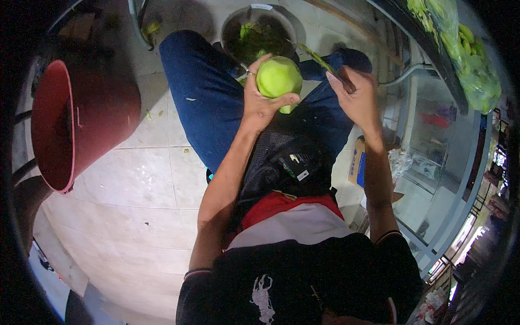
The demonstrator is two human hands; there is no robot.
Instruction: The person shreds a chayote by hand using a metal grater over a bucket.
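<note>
My left hand [257, 103] is wrapped round a large, roundish, pale green fruit [279, 77] with faceted, peeled-looking sides; its exact kind is unclear. The thumb presses along the near side, and a ring shows on one finger. To the right, my right hand [357, 96] grips the dark handle of a knife [317, 57], whose narrow blade points up and left and looks greenish. Blade and fruit are apart. Beyond the fruit stands a round metal bowl [295, 27] between my legs, holding dark green peelings and scraps.
A tall red bucket [103, 116] stands on the tiled floor [132, 179] at the left. Green produce in a clear plastic bag [476, 81] sits at the upper right. A cardboard box [357, 162] lies beside my right forearm, near a glass-panelled metal frame [460, 200].
</note>
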